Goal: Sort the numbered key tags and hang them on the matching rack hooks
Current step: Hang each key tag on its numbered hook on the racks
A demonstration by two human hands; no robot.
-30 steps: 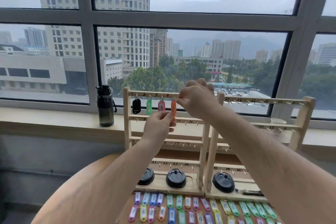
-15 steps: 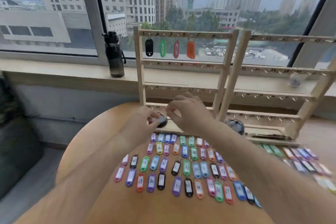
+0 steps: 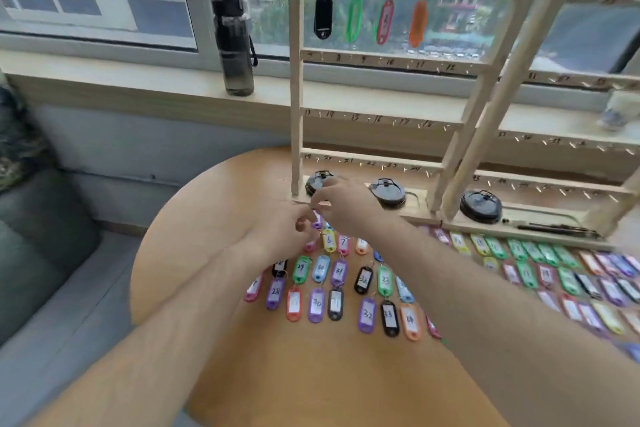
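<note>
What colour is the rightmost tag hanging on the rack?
Orange; the tag shows clearly in the head view.

1. Two wooden racks, the left rack [image 3: 381, 57] and the right rack [image 3: 510, 87], stand upright side by side at the table's far edge.
2. The left rack's top rail has a black tag [image 3: 322, 15], green tag [image 3: 354, 19], red tag [image 3: 385, 21] and orange tag [image 3: 417, 22] hanging.
3. The loose tags [image 3: 317, 305] lie flat in rows out front, numbers up.
4. One purple tag [image 3: 317, 221] is pinched between the left hand [image 3: 284, 232] and right hand [image 3: 346, 208], near the left rack's base.
</note>
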